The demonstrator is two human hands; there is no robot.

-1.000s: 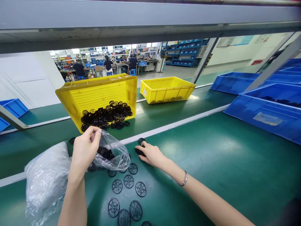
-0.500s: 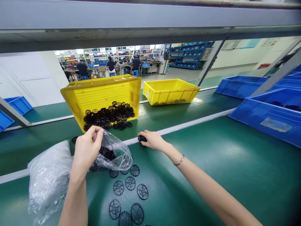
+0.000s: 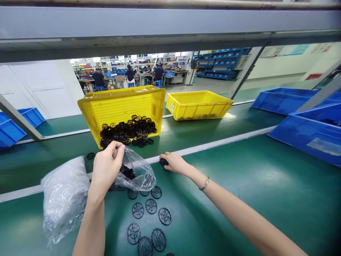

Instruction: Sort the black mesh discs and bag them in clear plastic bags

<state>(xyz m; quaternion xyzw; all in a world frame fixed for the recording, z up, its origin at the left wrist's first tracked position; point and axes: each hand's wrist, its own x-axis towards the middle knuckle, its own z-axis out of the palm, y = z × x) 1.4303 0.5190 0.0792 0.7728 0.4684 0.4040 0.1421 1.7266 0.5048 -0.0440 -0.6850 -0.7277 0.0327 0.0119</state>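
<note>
Holding the clear bag [image 3: 146, 177] wide seems advisable, its rim being pinched by the left hand [image 3: 108, 164] and a black wheel [image 3: 163, 162] gripped by the right hand [image 3: 175, 163], both near the far edge of the bench [image 3: 229, 177].

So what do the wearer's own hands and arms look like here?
The left hand and right hand are bare, without gloves. No sleeve shows on the left forearm or right forearm. A narrow, silver-coloured bracelet is worn near the right wrist; none shows on the left.
</note>
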